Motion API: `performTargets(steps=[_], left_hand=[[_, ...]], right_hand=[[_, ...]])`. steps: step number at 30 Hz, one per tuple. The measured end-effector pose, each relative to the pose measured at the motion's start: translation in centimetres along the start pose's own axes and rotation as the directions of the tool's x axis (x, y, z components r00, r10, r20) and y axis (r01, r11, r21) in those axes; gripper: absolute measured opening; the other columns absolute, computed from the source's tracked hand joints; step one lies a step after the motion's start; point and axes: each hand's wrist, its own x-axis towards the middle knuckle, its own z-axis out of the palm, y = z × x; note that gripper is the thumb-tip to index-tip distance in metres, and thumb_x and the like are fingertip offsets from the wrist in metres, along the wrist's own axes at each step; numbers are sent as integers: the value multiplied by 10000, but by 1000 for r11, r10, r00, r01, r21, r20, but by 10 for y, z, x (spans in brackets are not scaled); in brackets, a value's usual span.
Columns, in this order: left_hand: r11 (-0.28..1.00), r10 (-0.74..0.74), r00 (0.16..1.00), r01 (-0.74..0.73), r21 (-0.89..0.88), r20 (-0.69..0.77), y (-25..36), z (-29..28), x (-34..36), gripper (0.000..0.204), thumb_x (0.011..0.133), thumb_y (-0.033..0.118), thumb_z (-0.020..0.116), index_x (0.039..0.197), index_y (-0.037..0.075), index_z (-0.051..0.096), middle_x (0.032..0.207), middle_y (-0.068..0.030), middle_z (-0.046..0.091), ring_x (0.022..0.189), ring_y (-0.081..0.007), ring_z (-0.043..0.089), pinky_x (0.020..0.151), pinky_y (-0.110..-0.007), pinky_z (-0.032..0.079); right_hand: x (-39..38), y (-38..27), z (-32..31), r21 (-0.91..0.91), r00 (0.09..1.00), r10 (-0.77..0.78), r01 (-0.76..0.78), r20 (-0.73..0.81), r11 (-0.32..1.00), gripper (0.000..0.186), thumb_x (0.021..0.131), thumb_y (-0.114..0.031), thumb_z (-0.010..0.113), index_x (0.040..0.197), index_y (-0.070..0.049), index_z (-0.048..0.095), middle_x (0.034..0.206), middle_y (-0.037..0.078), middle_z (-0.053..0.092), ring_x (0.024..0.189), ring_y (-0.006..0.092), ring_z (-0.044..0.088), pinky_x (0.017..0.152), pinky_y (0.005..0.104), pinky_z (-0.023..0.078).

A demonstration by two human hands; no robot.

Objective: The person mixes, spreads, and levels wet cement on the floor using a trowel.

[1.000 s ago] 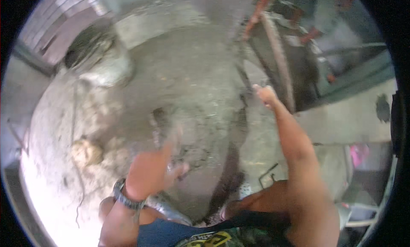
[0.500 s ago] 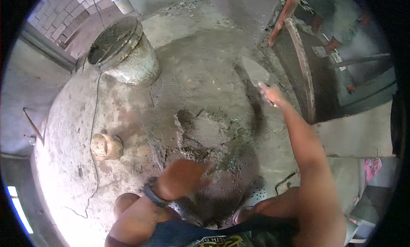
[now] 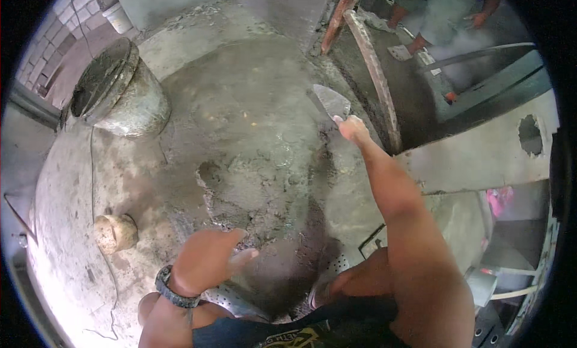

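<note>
My right hand (image 3: 351,126) grips a trowel, its blade (image 3: 329,100) lying on or just over smooth, wet grey mortar (image 3: 240,86) on the floor, near a wooden board at the right. Low in the view my left hand (image 3: 213,258) holds nothing, fingers apart over a rough patch of mortar (image 3: 228,185); whether it touches the mortar I cannot tell. A large cement-smeared bucket (image 3: 135,104) stands upper left. A small dirty tub (image 3: 117,234) sits left of my left hand, beside a thin cable. My feet in perforated footwear show at the bottom.
Past an orange-red post (image 3: 339,20) and a long board (image 3: 375,71), another person's legs and hand (image 3: 478,17) are at upper right. A white pail (image 3: 118,17) stands by a block wall. A pale panel with a hole (image 3: 469,155) and pink cloth (image 3: 499,200) are at right.
The view has swung a little, shifting the scene leftward since half a second ago. Against the floor, the trowel is slightly nearer the board. My left hand's fingers, blurred earlier, show more clearly.
</note>
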Motion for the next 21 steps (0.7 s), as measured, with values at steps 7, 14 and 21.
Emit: performTargets(steps=[7,14,21], left_hand=[[998,-65,995,62,33,81,11,-3,9,461,929,507,695,1098,79,721,937,-181,734,859,-397,700,734,-505,529],[999,-4,999,6,41,-49,0,-6,-7,466,932,495,686,1131,75,705,775,-162,699,786,-397,694,676,-499,523],[609,-580,695,25,-793,-424,-55,-73,15,792,1014,265,673,1637,58,230,731,-70,696,572,-152,649,543,-311,539]], right_hand=[[0,19,2,-59,998,-33,30,-53,998,815,979,-679,510,1251,72,676,1302,299,659,1265,458,610,1062,513,491],[-8,-13,20,-164,997,-57,65,55,984,720,1040,-608,401,1342,-1,642,1408,234,620,1341,385,575,1124,501,455],[-7,44,-15,-133,988,-128,116,-86,984,778,993,-659,488,1188,66,690,1254,316,669,1239,445,626,1017,532,499]])
